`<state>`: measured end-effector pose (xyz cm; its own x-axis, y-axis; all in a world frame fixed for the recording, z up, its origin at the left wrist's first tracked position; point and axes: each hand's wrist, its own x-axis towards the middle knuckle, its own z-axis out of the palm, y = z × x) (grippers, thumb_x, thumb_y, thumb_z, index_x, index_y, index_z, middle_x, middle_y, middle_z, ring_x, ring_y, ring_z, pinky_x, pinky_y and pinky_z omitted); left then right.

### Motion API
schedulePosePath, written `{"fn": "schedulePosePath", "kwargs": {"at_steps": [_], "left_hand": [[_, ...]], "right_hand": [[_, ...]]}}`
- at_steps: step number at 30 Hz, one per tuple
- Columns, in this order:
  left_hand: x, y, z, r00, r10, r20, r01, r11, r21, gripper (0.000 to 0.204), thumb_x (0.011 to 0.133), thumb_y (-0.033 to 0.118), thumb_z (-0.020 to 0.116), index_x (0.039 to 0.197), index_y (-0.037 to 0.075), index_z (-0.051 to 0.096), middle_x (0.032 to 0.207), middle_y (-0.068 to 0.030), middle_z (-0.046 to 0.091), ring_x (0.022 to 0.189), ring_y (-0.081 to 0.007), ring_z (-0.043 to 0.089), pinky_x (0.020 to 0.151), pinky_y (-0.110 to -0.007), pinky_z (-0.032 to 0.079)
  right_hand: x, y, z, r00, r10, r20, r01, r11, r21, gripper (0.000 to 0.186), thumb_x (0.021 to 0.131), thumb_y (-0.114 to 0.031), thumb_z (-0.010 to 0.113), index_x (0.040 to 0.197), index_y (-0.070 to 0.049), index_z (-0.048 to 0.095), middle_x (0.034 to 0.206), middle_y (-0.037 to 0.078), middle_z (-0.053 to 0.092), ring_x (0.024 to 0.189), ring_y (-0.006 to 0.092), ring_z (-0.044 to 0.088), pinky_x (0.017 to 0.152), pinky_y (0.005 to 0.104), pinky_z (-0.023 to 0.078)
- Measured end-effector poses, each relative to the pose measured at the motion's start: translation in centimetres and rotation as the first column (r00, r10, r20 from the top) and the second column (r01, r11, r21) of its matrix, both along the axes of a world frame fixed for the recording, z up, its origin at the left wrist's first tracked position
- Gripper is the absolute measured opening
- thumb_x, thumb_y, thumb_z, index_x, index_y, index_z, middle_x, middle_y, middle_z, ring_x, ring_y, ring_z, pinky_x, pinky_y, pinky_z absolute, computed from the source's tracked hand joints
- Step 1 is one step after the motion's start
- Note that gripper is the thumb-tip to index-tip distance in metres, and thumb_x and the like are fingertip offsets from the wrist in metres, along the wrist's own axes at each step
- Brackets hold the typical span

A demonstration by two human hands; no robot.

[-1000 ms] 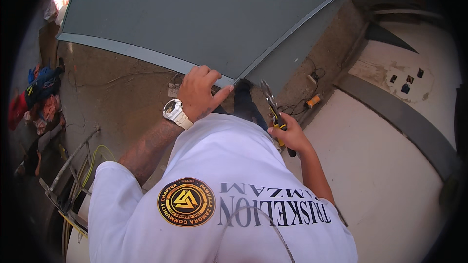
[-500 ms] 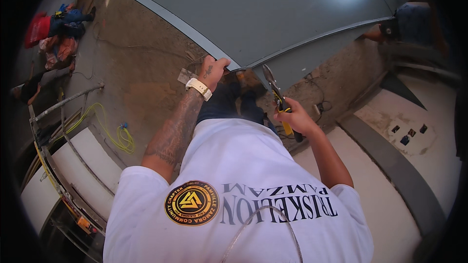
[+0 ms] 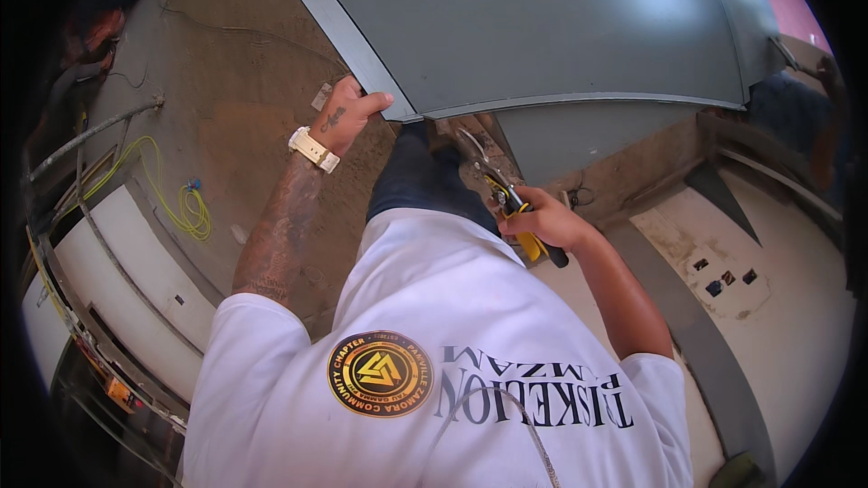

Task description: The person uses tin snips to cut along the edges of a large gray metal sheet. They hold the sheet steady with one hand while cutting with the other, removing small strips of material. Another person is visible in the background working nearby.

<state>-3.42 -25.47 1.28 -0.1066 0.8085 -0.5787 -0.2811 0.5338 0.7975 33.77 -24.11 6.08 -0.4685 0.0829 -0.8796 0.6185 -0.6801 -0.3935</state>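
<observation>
A large grey sheet-metal panel [image 3: 561, 27] fills the upper view, with a pale folded strip [image 3: 312, 4] along its left edge. My left hand [image 3: 346, 113], wearing a white watch, is closed on this strip near the panel's near corner, thumb on top. My right hand [image 3: 544, 221] holds tin snips [image 3: 495, 183] with yellow and black handles; their metal jaws are just below and right of that corner, apparently not touching it. My dark-trousered legs show under the corner.
At left stand a metal tubular frame [image 3: 122, 111] and a yellow-green cable coil [image 3: 192, 217]. Another person [image 3: 782, 104] is at the panel's right end. A white slab with small cutouts [image 3: 750, 307] lies at right. Dark figures or clothing at top left are unclear.
My left hand has gone from loosely bent fingers over the edge to a grip on the strip. The panel's corner appears higher and further left, and the snips have moved with it.
</observation>
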Motion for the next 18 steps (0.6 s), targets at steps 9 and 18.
{"fn": "schedulePosePath", "kwargs": {"at_steps": [9,18], "left_hand": [[-0.5,-1.2,-2.1,0.985,-0.125,-0.121,0.136,0.987,0.085,0.021,0.098,0.014,0.074,0.109,-0.004,0.075,0.094,-0.0040,0.075,0.083,-0.0115,0.061,0.078,-0.033,0.053],[-0.7,-0.9,-1.0,0.984,-0.173,-0.031,0.175,0.983,0.048,0.027,0.099,0.018,0.075,0.115,-0.004,0.074,0.091,-0.0015,0.072,0.080,-0.0095,0.056,0.074,-0.031,0.051]], "right_hand": [[-3.4,6.7,3.5,0.967,0.248,0.064,-0.240,0.964,-0.112,0.056,0.085,-0.024,0.077,0.136,-0.002,0.067,0.102,0.006,0.070,0.093,0.0175,0.065,0.088,0.0320,0.051],[-5.1,11.8,4.6,0.923,0.380,0.060,-0.351,0.895,-0.274,0.043,0.081,-0.020,0.076,0.121,-0.006,0.068,0.098,0.003,0.065,0.092,0.0173,0.061,0.084,0.0306,0.050]]}}
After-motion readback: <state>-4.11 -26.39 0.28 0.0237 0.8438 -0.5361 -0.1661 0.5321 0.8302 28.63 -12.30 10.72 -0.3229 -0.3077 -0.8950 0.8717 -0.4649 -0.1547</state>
